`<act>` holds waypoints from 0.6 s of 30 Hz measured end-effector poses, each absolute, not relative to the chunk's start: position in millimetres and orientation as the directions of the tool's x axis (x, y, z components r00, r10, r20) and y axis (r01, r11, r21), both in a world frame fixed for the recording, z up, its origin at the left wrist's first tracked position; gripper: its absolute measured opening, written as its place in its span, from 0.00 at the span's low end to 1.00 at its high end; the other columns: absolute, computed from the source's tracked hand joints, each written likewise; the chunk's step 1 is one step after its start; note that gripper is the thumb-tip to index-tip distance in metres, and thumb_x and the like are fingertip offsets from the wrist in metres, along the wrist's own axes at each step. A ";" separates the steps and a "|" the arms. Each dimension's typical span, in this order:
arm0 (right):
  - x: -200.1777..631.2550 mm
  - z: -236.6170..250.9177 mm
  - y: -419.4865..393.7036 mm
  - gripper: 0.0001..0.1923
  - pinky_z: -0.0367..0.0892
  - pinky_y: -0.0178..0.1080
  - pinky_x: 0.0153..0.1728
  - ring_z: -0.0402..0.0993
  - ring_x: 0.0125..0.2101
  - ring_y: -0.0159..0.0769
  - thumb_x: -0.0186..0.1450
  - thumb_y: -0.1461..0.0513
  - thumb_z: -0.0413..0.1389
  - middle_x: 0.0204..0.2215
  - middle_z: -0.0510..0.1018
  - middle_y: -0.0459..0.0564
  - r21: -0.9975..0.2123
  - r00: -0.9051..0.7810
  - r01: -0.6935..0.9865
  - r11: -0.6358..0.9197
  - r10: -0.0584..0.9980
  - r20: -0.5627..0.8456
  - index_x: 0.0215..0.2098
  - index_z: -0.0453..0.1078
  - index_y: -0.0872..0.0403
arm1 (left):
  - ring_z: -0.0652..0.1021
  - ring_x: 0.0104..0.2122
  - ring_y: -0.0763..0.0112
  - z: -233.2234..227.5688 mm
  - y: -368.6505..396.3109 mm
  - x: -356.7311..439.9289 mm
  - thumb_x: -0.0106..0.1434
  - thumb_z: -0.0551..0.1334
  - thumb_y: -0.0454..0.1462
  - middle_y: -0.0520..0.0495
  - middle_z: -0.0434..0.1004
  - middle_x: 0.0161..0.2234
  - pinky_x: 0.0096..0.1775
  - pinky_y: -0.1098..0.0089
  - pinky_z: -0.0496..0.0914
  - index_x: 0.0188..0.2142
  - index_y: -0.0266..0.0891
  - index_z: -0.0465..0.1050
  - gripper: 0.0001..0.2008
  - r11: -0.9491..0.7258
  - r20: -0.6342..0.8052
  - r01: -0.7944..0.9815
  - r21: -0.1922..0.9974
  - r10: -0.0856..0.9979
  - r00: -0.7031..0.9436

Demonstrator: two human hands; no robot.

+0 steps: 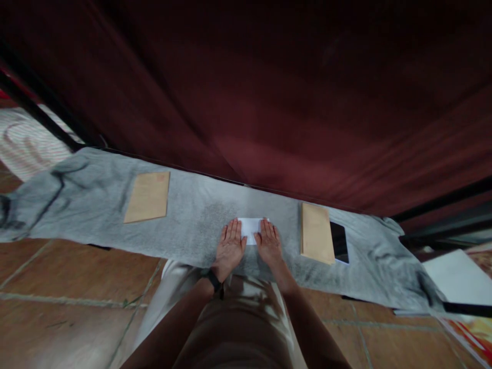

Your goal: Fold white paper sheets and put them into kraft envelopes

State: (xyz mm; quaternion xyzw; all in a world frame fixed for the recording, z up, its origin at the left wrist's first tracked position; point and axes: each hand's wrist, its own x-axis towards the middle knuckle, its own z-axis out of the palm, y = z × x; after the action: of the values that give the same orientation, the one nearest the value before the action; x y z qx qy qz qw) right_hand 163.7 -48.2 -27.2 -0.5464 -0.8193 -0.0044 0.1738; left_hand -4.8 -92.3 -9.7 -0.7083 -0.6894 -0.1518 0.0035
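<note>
A small white sheet of paper (250, 229) lies on the grey cloth right in front of me. My left hand (231, 243) rests flat on its left side, fingers stretched forward, palm down. On its right side lies my right hand (269, 241), also flat with the fingers extended. Between the two hands the middle of the paper shows; its side edges are mostly covered by my fingers. A dark band (214, 281) is around my left wrist.
The grey cloth (192, 205) covers a long narrow surface. A brown envelope (149, 197) lies to the left. To the right, a stack of brown envelopes (317, 233) touches or partly overlaps a dark phone (340, 243). A dark red fabric (246, 113) rises behind. Tiled floor (77, 277) lies below.
</note>
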 end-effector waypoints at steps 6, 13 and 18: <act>166.5 -28.4 -51.0 0.30 0.49 0.54 0.68 0.55 0.69 0.51 0.77 0.56 0.42 0.70 0.59 0.64 -0.162 -0.322 0.912 0.377 0.903 0.286 0.72 0.54 0.66 | 0.58 0.71 0.53 -7.0 -91.6 0.8 0.74 0.45 0.41 0.31 0.57 0.70 0.70 0.49 0.50 0.69 0.24 0.57 0.30 -0.017 0.216 0.983 0.185 0.976 -0.024; 166.5 -30.0 -51.1 0.30 0.50 0.56 0.67 0.53 0.70 0.50 0.77 0.58 0.42 0.70 0.58 0.65 -0.159 -0.326 0.913 0.377 0.905 0.272 0.72 0.54 0.65 | 0.56 0.71 0.55 -10.7 -65.8 16.6 0.73 0.45 0.39 0.32 0.56 0.71 0.70 0.52 0.53 0.69 0.24 0.56 0.30 -0.048 0.198 0.975 0.219 0.980 0.004; 167.5 -28.7 -51.6 0.29 0.49 0.55 0.68 0.53 0.70 0.49 0.76 0.59 0.43 0.70 0.58 0.65 -0.126 -0.342 0.915 0.384 0.902 0.263 0.72 0.54 0.64 | 0.54 0.72 0.54 -16.6 -72.7 10.7 0.74 0.46 0.40 0.31 0.55 0.71 0.70 0.51 0.52 0.70 0.24 0.55 0.30 -0.124 0.229 0.971 0.205 0.970 0.075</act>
State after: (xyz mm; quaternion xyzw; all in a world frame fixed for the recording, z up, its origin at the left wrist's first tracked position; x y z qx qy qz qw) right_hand 167.5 -51.6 -28.7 -0.5546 -0.8190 -0.0217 0.1458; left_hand 10.7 -72.7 -16.6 -0.7332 -0.6620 -0.1556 0.0007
